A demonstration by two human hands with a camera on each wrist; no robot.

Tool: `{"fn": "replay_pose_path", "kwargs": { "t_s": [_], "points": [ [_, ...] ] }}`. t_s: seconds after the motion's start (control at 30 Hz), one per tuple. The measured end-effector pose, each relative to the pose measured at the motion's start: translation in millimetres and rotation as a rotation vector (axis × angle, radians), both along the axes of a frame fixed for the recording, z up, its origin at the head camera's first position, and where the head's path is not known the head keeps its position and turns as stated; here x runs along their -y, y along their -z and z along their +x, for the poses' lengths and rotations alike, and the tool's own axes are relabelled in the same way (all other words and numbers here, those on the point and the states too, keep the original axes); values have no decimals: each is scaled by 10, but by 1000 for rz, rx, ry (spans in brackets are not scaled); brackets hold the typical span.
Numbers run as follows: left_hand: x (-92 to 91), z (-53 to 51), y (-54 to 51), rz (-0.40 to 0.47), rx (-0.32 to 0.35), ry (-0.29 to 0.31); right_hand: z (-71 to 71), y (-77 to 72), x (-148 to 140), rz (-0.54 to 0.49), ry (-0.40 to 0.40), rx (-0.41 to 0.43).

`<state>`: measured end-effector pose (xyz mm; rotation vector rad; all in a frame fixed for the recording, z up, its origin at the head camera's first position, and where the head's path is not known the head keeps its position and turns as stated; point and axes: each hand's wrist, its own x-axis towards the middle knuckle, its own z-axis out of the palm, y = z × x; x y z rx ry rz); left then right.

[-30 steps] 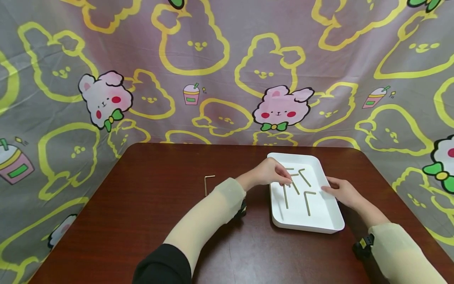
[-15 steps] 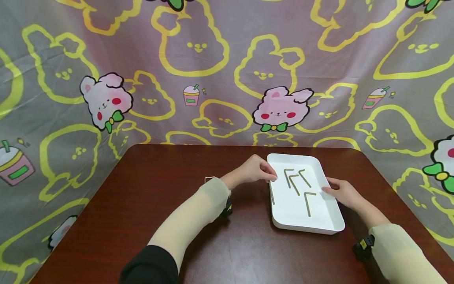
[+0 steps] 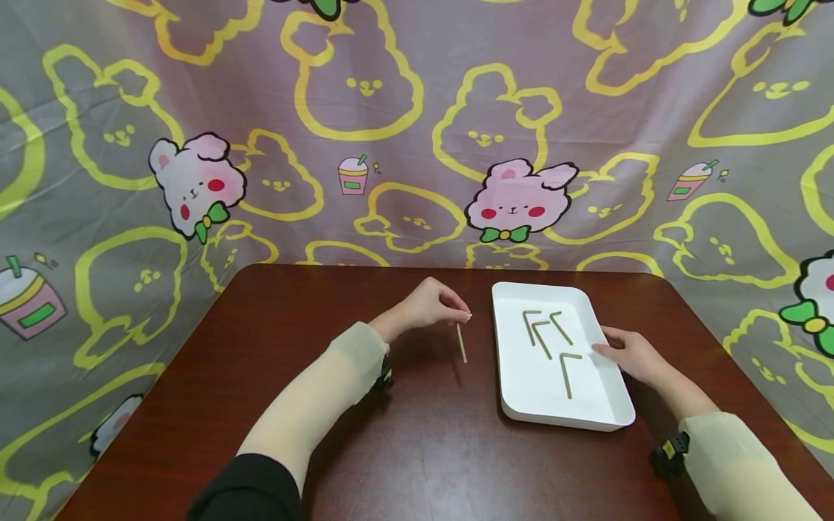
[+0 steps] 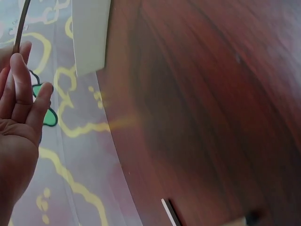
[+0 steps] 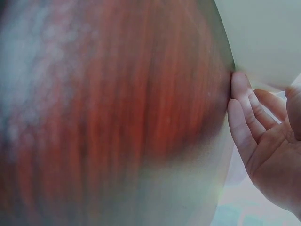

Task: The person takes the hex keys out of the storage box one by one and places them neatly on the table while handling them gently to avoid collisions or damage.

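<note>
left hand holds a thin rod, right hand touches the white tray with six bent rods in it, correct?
Not six: the head view shows four bent rods in the white tray. The left hand holds a thin rod, and the right hand touches the tray.

The left hand (image 3: 426, 304) and right hand (image 3: 635, 354) are bare. Pale cream sleeves, left (image 3: 313, 409) and right (image 3: 743, 463), end in loose cuffs. Black fabric (image 3: 250, 488) meets the left sleeve's near end. Small black wrist units, left (image 3: 384, 378) and right (image 3: 662, 462), sit under the cuffs; the right carries a yellow mark (image 3: 668, 450).
</note>
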<state>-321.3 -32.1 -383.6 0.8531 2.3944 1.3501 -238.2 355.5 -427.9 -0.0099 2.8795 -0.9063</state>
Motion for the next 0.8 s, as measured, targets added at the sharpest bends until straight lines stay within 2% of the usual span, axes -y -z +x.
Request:
{"fn": "replay_pose_path", "kwargs": {
  "t_s": [0.4,0.63,0.8],
  "points": [
    [370,-156,32,-27,-12,-75,4,-2,-1,6,-5,-15],
    [532,-249,125,-48,16,-114,-1,11,-11,3,-3,-7],
    [620,-274,208,-74,26,-110,6,3,-2,2,1,-4]
  ]
}}
